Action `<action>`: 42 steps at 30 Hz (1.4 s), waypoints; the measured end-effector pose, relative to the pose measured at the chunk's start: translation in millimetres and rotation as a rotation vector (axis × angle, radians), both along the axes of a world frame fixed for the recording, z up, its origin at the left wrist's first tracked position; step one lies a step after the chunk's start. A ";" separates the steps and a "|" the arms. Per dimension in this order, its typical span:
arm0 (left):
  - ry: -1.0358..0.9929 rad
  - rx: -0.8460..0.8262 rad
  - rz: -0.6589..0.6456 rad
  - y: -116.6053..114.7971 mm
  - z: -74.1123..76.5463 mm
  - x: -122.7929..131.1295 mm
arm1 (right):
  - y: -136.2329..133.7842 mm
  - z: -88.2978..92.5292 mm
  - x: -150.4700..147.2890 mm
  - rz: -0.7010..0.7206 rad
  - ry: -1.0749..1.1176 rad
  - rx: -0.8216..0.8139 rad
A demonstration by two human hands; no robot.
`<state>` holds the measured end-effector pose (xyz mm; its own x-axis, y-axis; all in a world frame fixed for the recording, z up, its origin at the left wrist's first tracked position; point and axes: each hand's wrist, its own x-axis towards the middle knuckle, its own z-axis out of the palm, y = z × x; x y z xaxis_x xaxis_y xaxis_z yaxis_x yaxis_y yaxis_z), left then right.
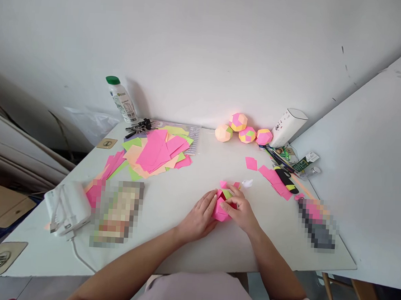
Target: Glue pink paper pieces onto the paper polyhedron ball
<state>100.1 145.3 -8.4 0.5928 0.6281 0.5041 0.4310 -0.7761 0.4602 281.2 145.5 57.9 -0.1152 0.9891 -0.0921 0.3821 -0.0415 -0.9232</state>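
Note:
A partly open pink and green folded-paper ball (221, 213) rests at the front middle of the white table. From its left side my left hand (200, 215) grips it, fingers against the paper wall. My right hand (240, 208) holds the ball's right edge, with thumb and index finger at the green flap (226, 194). Small pink paper pieces (223, 184) and a crumpled white scrap (247, 183) lie just beyond the hands. Further back, several finished paper balls (238, 122) in pink, peach, yellow and green sit against the wall.
Loose coloured paper sheets (159, 152) pile at the back left, near keys (141, 127) and a green-capped bottle (122, 100). A white power bank (68, 205) with a cable stands at left. Right are pink strips (276, 182), a black-yellow cutter (286, 179) and a white holder (288, 128).

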 end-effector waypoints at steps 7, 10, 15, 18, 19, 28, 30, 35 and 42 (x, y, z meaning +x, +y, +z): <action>0.005 0.008 0.009 0.7 3.8 -0.9 | 0.8 -5.0 -2.1 0.002 0.032 0.018; 0.003 0.007 0.015 1.2 4.2 -0.8 | 1.4 -6.5 -3.5 0.007 0.046 0.032; -0.078 -0.003 0.012 2.8 4.8 -2.2 | 2.7 -8.2 -4.9 0.025 0.082 0.053; -0.132 -0.082 0.011 4.3 5.9 -4.7 | 4.1 -9.3 -4.4 0.057 0.124 0.033; -0.145 -0.127 0.011 5.0 5.8 -5.6 | 4.6 -9.7 -4.4 0.069 0.140 0.024; -0.229 -0.363 -0.048 11.1 -5.5 -8.1 | 3.1 -13.0 -10.1 0.104 0.147 0.014; -0.228 -0.346 -0.049 10.8 -6.0 -7.4 | 2.8 -13.4 -10.5 0.109 0.133 0.026; -0.192 -0.310 -0.024 8.7 -5.3 -6.4 | 2.7 -12.9 -10.1 0.127 0.087 0.035; -0.115 -0.223 0.048 5.3 -7.1 -3.6 | 1.5 -12.0 -12.0 0.148 0.050 0.031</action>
<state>96.5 150.6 -15.6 0.5062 0.7576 0.4121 0.4003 -0.6296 0.6659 269.2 147.0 45.9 -0.2634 0.9632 -0.0525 0.3351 0.0403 -0.9413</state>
